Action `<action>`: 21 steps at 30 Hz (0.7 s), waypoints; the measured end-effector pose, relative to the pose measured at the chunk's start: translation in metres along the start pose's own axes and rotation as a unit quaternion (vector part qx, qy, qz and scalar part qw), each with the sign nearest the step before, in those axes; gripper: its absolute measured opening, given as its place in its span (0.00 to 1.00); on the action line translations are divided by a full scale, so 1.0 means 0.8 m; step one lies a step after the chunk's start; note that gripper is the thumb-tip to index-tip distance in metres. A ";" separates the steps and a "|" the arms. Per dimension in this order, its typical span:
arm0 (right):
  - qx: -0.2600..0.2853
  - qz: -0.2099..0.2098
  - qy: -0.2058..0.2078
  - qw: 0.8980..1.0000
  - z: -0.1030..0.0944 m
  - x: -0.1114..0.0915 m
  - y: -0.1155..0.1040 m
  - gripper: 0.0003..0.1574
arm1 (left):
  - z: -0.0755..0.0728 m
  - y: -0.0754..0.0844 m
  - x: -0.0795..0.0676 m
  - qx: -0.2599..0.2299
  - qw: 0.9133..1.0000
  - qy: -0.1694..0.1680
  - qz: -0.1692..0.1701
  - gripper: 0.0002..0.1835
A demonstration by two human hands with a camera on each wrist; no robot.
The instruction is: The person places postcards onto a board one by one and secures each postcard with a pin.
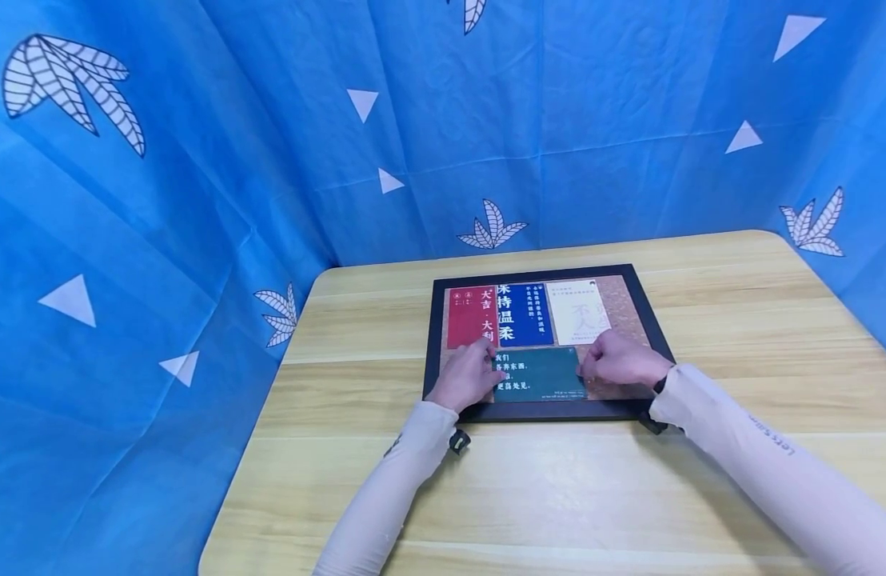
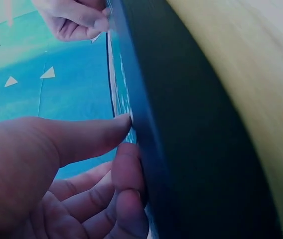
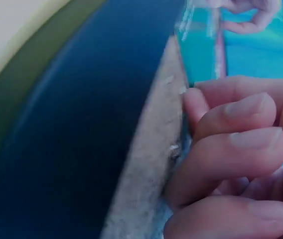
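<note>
A green card with white characters lies lengthwise on the lower part of a black-framed cork board. My left hand holds the card at its left end, thumb on its face. At the opposite end, my right hand pinches the card's right edge, with its other fingers curled in the right wrist view. Above the green card, a red card, a blue card and a cream card stand side by side on the board.
The board lies flat on a light wooden table. Blue curtains with white triangles and leaf prints hang behind the table and along its sides. Bare cork shows right of the cream card.
</note>
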State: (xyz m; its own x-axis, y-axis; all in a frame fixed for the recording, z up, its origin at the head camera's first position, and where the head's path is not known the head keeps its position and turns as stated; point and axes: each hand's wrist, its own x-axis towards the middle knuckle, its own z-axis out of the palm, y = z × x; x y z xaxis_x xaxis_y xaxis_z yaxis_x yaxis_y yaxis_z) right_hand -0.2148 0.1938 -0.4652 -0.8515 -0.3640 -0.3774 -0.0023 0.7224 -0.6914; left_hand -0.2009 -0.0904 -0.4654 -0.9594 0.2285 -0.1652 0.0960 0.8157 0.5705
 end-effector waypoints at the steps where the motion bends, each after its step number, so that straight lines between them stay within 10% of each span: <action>1: -0.004 0.001 0.003 1.000 0.001 -0.001 0.000 0.23 | 0.000 -0.001 0.000 0.002 1.000 0.002 0.006 0.18; 11: -0.066 -0.108 0.114 0.985 0.015 -0.008 -0.003 0.14 | -0.006 -0.018 -0.006 0.085 0.993 -0.003 0.080 0.25; 21: -0.132 -0.134 0.098 0.977 0.019 -0.020 0.002 0.23 | -0.009 -0.032 -0.005 0.135 0.982 -0.005 0.129 0.36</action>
State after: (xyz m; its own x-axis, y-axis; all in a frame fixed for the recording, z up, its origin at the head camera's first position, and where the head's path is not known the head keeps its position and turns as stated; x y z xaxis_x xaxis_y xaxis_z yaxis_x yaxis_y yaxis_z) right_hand -0.1932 0.1913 -0.4698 -0.8863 -0.4590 -0.0611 -0.3516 0.7530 -0.5562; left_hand -0.2015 -0.1161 -0.4736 -0.8916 0.4497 -0.0523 0.4032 0.8412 0.3602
